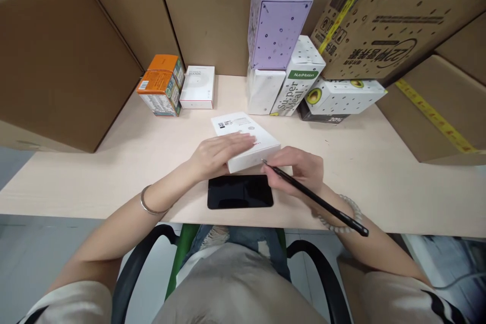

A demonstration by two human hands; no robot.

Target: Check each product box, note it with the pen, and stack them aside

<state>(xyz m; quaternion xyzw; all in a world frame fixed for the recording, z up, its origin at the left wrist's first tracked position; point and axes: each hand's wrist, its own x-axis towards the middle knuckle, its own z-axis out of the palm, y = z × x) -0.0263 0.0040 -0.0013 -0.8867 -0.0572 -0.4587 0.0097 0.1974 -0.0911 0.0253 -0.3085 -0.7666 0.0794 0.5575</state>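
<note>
A flat white box [246,131] lies at an angle on the table, with small print and a barcode label on its top. My left hand [224,152] holds it from the left, fingers stretched across the top; the thumb is mostly hidden. In my right hand [298,169] is a slim black pen [319,197], gripped near its pale tip. That tip is at the box's front side, close to the right corner; whether it touches cannot be made out. Just in front of the box, a black smartphone [240,192] lies with its screen dark.
An orange box [159,83] and a white power bank box [198,86] stand at the back left. Behind the right hand are a purple box [283,30], white NutriMotion boxes [304,73] and a large carton [395,30]. Cardboard walls [205,25] enclose the wooden table [163,136].
</note>
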